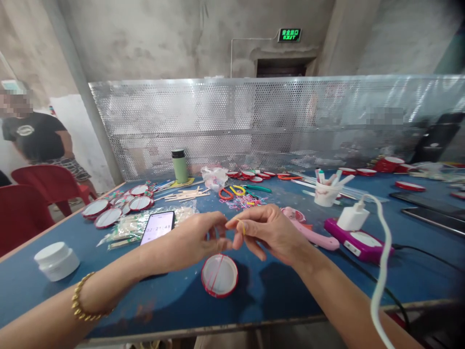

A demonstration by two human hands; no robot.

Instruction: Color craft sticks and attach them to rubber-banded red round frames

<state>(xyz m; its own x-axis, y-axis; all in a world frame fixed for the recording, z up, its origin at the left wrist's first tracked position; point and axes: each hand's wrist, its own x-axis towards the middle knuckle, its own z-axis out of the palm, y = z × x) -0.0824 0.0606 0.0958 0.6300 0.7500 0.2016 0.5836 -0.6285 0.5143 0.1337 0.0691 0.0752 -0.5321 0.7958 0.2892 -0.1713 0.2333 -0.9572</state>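
my feed shows my right hand (271, 230) pinching a yellow band (243, 230), left hand (196, 237) hold unclear, cup (324, 196) of pens (322, 176) at two o'clock.

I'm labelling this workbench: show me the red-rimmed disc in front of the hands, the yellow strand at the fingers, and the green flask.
Red-rimmed disc (224, 277): head view, pale face.
Yellow strand (243, 230): head view, visible length.
Green flask (180, 170): head view, body below the cap.

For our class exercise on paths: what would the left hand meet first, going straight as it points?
The left hand would probably meet the right hand first, though depth is unclear.
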